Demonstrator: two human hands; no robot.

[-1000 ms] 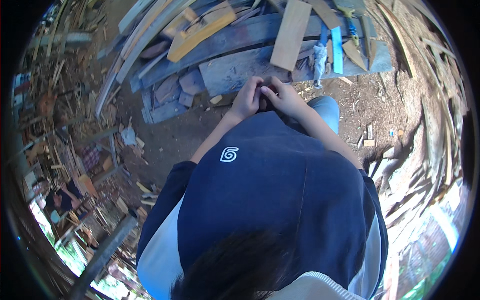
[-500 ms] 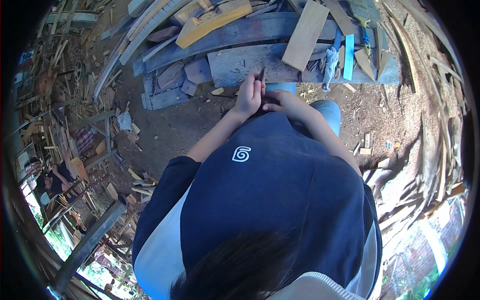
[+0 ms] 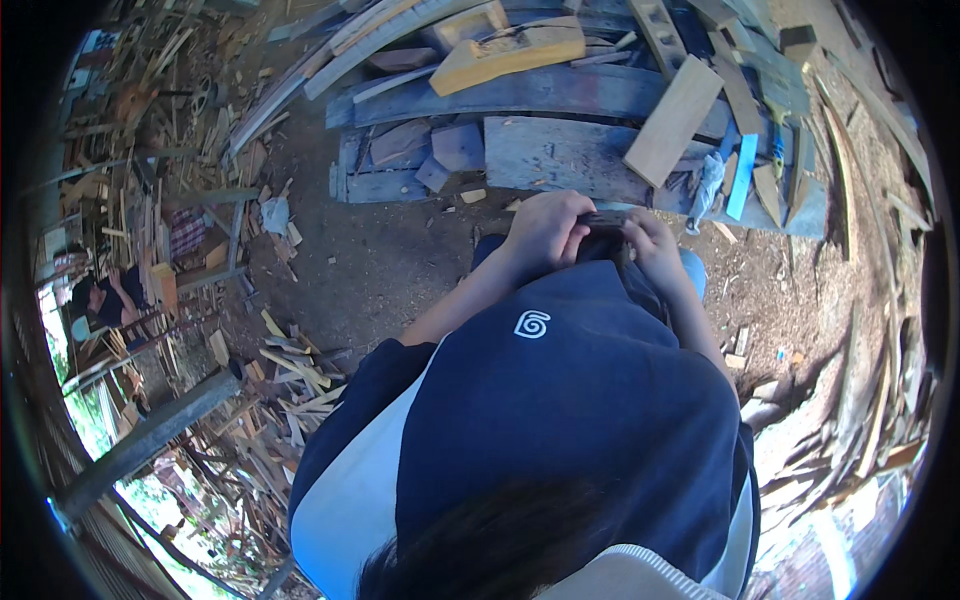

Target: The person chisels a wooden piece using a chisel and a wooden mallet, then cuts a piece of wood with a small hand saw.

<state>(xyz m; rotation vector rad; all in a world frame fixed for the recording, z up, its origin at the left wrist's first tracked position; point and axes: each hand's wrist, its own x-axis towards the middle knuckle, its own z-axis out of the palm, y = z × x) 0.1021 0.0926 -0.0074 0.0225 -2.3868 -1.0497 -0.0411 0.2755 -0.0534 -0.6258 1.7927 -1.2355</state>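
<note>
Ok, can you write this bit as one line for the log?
left hand: on small dark object | right hand: on same object | ahead: grey planks, pale wood block | ground: dirt, wood scraps

I count my two hands, left hand (image 3: pixel 545 232) and right hand (image 3: pixel 652 243), closed together on one small dark object (image 3: pixel 603 222). On the grey plank stack (image 3: pixel 560 155) I see one yellow wooden block (image 3: pixel 507 52), one pale board (image 3: pixel 673 120), one blue strip (image 3: pixel 743 176). One other person (image 3: pixel 108 300) sits at the left edge.
</note>
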